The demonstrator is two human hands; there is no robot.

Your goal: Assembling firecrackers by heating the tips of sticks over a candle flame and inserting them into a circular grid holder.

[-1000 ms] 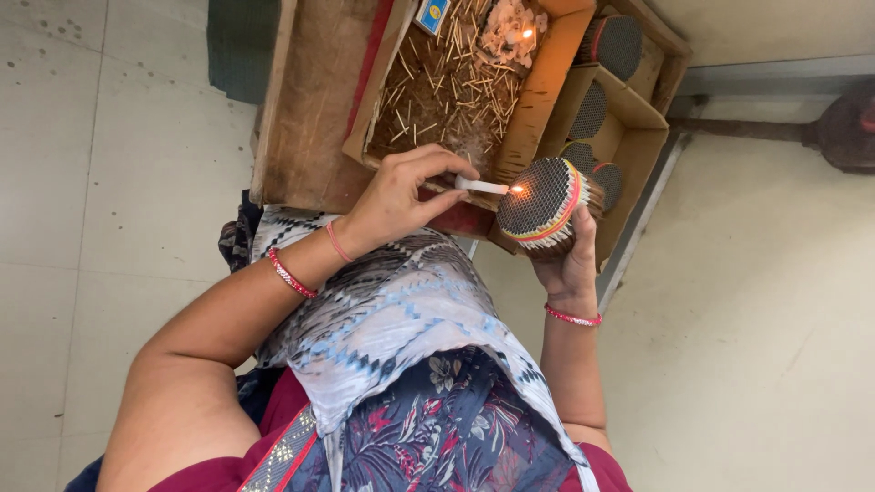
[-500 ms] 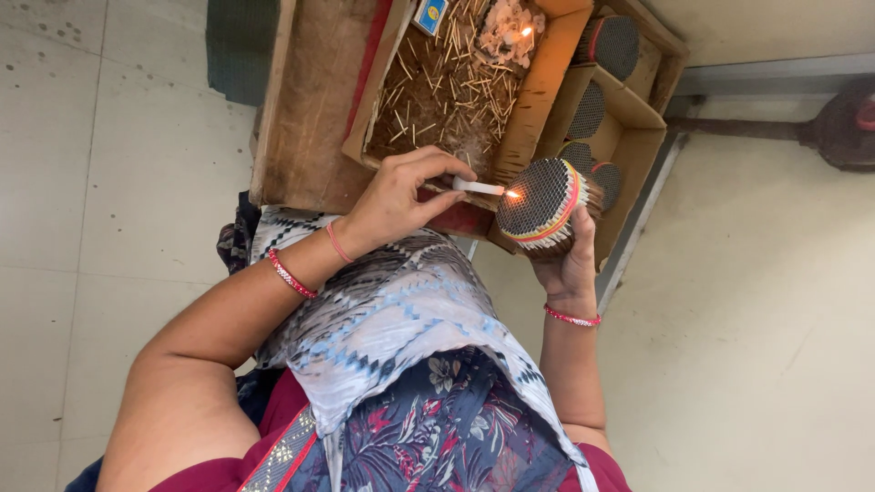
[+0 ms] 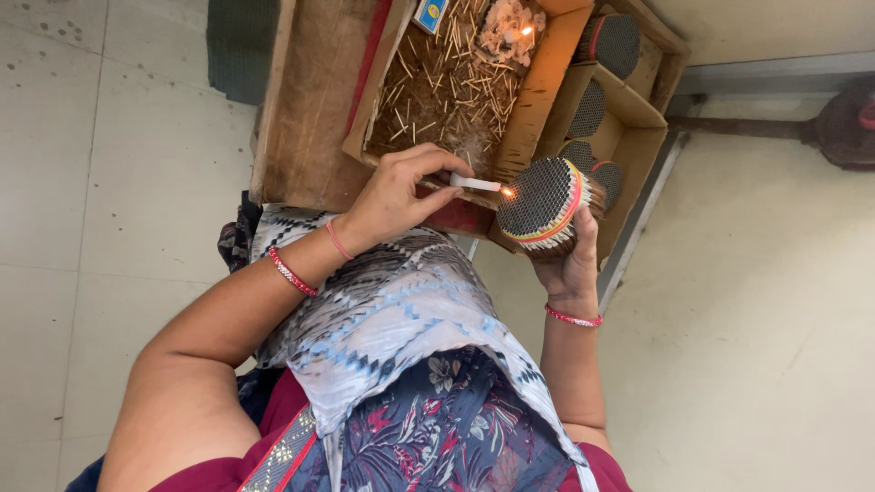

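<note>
Head view: my left hand (image 3: 396, 196) pinches a lit candle (image 3: 475, 183), fingers clamped on it, flame just past the fingertips and touching the bundle (image 3: 544, 205). My right hand (image 3: 572, 260) grips that bundle from below — fingers wrapped, I think. The flame could singe my fingers or, judging from here, catch the loose sticks (image 3: 444, 96) beyond.
</note>
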